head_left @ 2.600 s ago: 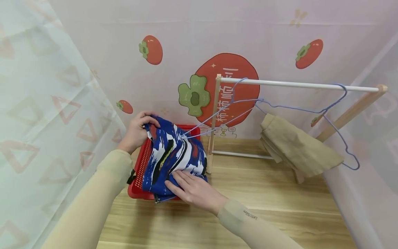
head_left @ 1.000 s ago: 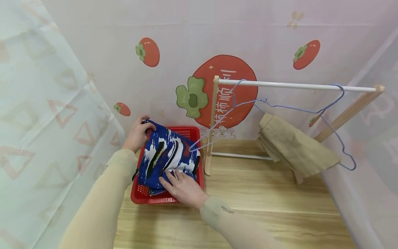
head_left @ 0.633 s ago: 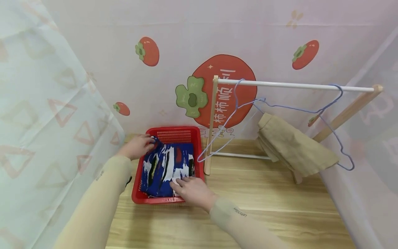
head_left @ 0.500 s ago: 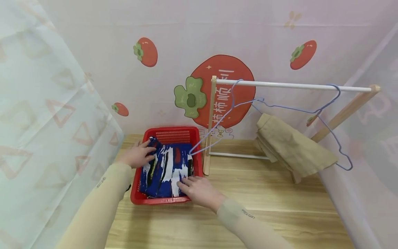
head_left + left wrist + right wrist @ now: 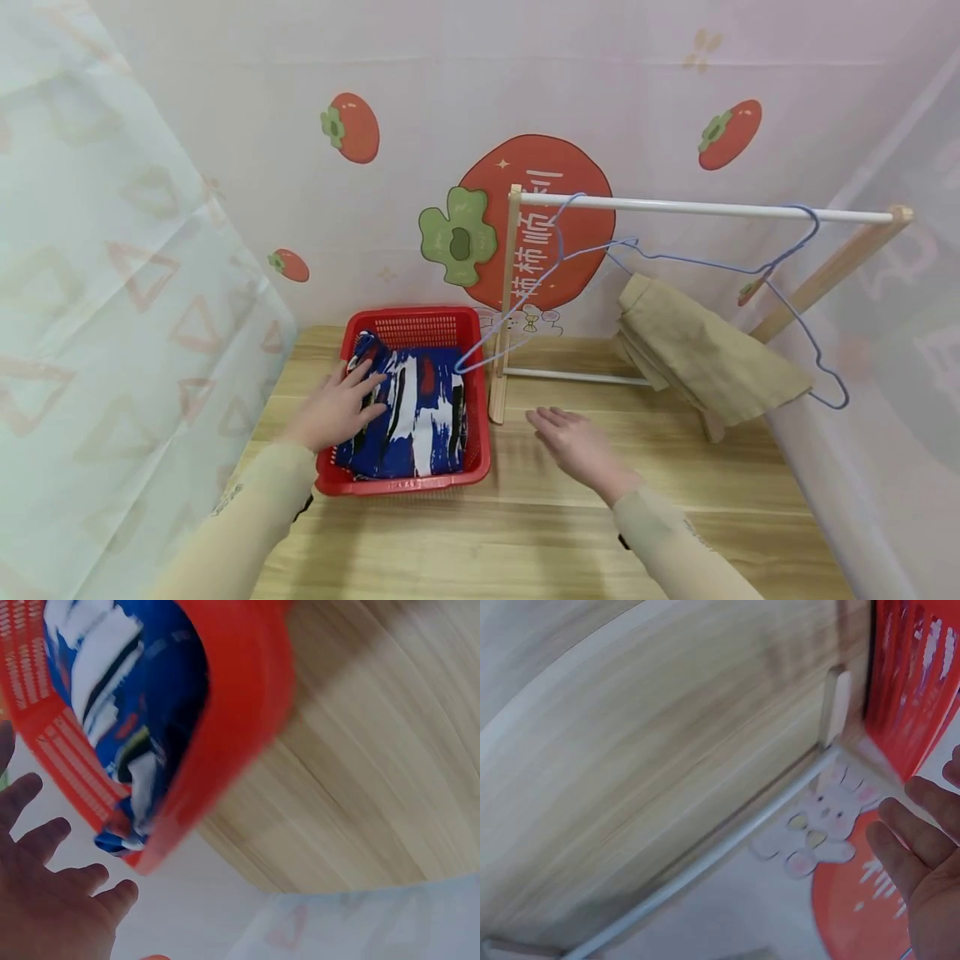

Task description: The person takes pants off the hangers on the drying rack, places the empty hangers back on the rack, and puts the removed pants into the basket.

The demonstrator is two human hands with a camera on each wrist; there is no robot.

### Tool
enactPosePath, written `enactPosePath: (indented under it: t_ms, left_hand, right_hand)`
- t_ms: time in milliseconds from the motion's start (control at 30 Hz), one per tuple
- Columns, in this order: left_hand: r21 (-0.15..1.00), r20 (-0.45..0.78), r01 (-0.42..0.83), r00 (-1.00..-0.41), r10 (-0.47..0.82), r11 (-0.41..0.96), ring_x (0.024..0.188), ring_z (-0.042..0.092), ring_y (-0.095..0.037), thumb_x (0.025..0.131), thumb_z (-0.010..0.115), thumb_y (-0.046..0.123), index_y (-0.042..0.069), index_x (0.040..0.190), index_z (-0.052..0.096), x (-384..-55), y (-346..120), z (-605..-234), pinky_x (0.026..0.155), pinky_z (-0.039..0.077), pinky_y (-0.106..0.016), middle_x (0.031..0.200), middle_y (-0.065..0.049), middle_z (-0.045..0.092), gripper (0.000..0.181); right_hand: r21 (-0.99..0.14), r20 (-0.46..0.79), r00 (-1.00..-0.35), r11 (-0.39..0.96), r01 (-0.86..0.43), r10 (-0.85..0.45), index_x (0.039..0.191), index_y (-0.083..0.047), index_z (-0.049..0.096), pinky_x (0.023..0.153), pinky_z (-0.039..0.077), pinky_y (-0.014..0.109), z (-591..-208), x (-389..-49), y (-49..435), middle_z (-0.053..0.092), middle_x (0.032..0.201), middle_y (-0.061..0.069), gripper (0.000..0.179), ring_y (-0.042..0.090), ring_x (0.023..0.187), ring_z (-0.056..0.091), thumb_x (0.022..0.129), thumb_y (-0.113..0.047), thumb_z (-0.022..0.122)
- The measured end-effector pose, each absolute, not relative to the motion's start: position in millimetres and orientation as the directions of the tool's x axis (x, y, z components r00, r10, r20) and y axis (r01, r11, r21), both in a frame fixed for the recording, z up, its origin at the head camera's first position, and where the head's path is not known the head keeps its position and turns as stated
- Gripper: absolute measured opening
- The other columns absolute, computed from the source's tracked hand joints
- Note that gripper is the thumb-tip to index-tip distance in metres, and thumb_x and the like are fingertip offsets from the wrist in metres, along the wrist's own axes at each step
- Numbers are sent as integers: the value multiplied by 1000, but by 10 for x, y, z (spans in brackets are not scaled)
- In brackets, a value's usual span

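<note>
A blue garment (image 5: pixel 405 408) with white, black and red brush-stroke marks lies folded inside the red plastic basket (image 5: pixel 405 486). One corner of it is bunched up at the basket's back left. My left hand (image 5: pixel 333 412) hovers over the basket's left side with fingers spread, holding nothing; the left wrist view shows those fingers apart from the cloth. To the right of the basket, my right hand (image 5: pixel 577 446) is in the air above the wooden surface, fingers extended and nothing in them. A bare blue wire hanger (image 5: pixel 517 308) hangs from the rack, its lower end reaching over the basket's right rim.
The rack has a white rail (image 5: pixel 697 208) and wooden posts (image 5: pixel 506 317). Folded beige trousers (image 5: pixel 712 350) hang on a second blue hanger (image 5: pixel 825 367) at the right. Printed fabric walls (image 5: pixel 225 100) enclose the wooden surface (image 5: pixel 465 550).
The blue garment has come off the hanger and now lies in the basket. My left hand has let go of its corner, and my right hand has moved off it to the right.
</note>
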State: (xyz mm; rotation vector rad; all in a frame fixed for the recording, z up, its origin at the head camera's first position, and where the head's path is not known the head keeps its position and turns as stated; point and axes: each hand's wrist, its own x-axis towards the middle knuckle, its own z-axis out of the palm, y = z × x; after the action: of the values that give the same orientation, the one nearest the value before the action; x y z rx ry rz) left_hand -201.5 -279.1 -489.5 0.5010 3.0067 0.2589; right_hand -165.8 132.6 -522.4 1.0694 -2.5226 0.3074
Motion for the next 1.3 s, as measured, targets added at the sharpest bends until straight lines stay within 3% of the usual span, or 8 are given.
enactPosePath:
  t_ms: [433,567,667,767,1033,1133,1200,1300]
  left_hand:
    - [462,0,242,-962,273,853,154,21,-40,98,41,73,20,161,33,-1873,-2212,-4596,119,25,-65,167,-9,29,83]
    - [514,38,272,-955,295,814,155,22,-34,99,40,72,21,163,29,-1920,-2041,-4443,122,24,-59,168,-6,29,82]
    - [551,61,284,-952,301,785,155,25,-31,100,41,69,21,164,26,-1981,-1929,-4315,123,25,-55,168,-5,29,81]
    - [600,75,277,-954,292,751,154,28,-30,102,43,65,23,164,24,-2056,-1829,-4174,123,26,-55,167,-4,29,77]
    - [760,140,278,-953,270,587,150,37,-27,104,43,61,24,163,28,-2285,-1594,-3794,121,32,-52,164,-3,36,71]
    - [845,145,254,-956,255,470,147,42,-25,104,47,56,25,161,32,-2383,-1522,-3684,119,36,-50,162,-2,41,66]
    - [886,136,231,-959,250,403,146,43,-24,105,48,53,26,160,34,-2446,-1484,-3628,119,36,-50,160,-2,43,64]
    - [909,120,207,-961,249,363,146,43,-22,105,49,53,26,160,36,-2541,-1430,-3567,119,36,-49,159,-2,44,62]
  right_hand:
    - [-78,505,-730,818,-569,-459,128,-1,69,75,61,51,-5008,-1615,2231,73,117,20,43,37,100,73,85,-5,79]
    - [-66,562,-697,816,-574,-445,131,-1,67,71,61,51,-4905,-1577,2462,73,118,20,40,37,98,73,91,-6,73]
    - [-45,627,-647,809,-586,-433,131,0,67,68,60,52,-4802,-1549,2601,72,118,20,33,38,95,74,106,-20,56]
    - [-37,683,-610,815,-579,-402,129,-1,68,69,59,53,-4686,-1518,2718,73,117,19,48,38,95,73,113,-34,37]
    - [-59,761,-584,867,-495,-282,129,-4,69,66,55,57,-4424,-1435,3059,74,114,20,51,42,89,72,111,-41,38]
    - [-58,810,-536,876,-478,-239,125,-1,71,67,51,53,-4364,-1434,3172,74,109,22,52,45,84,72,111,-40,40]
    - [-67,839,-504,882,-467,-203,124,1,71,82,56,41,-4322,-1437,3235,74,110,23,48,47,85,71,110,-36,43]
    - [-93,884,-450,899,-427,-122,122,0,73,103,47,19,-4246,-1436,3304,73,112,24,34,48,91,71,106,-21,52]
